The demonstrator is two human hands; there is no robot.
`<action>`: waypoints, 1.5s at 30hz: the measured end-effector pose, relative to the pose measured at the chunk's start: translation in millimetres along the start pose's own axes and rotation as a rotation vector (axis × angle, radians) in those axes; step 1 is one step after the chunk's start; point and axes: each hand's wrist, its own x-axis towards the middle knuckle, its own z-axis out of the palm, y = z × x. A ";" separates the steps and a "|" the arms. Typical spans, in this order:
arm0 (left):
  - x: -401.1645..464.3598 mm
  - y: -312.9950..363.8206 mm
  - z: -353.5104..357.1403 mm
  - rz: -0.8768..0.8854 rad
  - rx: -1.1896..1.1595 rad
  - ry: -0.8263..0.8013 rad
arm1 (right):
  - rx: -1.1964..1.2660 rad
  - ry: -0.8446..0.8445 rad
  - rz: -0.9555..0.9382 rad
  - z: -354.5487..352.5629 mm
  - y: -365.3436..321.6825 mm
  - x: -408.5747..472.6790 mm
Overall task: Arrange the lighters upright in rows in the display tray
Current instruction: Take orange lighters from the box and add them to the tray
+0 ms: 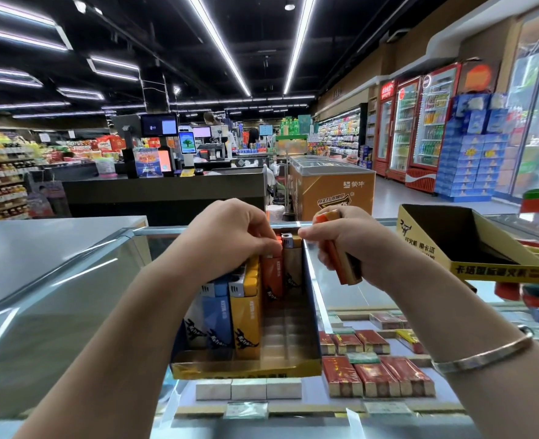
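Left hand (230, 236) is curled over the upright lighters (246, 299) in the display tray (246, 370) on the glass desk (55, 280); spare lighters (341, 261) are gripped in the right hand (344, 242). If nudged, the loose orange one (272, 274) could be toppled into the bare right-hand slots.

This is a supermarket, seen from behind a glass display surface (71, 280) with red cigarette cartons (377, 375) laid out under it. Ahead stands a checkout counter (163, 188) with screens (159, 125) and a payment terminal (187, 142). Shelves of bottled goods (2, 185) line the left side, red drink fridges (420, 128) the right wall, with a chest freezer (331, 188) and stacked blue boxes (474, 156) nearby
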 end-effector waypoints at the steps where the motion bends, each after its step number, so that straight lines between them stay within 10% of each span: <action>1: -0.3 -0.7 -0.4 0.005 0.003 -0.009 | 0.008 -0.020 -0.001 0.1 -0.2 -0.2; 11: -8.2 4.0 -11.4 0.194 -0.372 0.185 | 0.058 -0.344 -0.134 -0.5 -16.3 -13.3; 21: -12.7 14.6 -5.4 0.260 -0.453 0.041 | 0.257 -0.699 -0.132 1.3 -17.2 -18.7; 34: -11.4 5.8 -14.7 0.141 -0.536 0.042 | 0.021 -0.018 -0.094 -0.9 -10.5 -1.8; 45: -14.0 6.4 -5.0 0.167 -0.074 -0.110 | -0.052 -0.002 0.007 6.4 -10.0 -4.2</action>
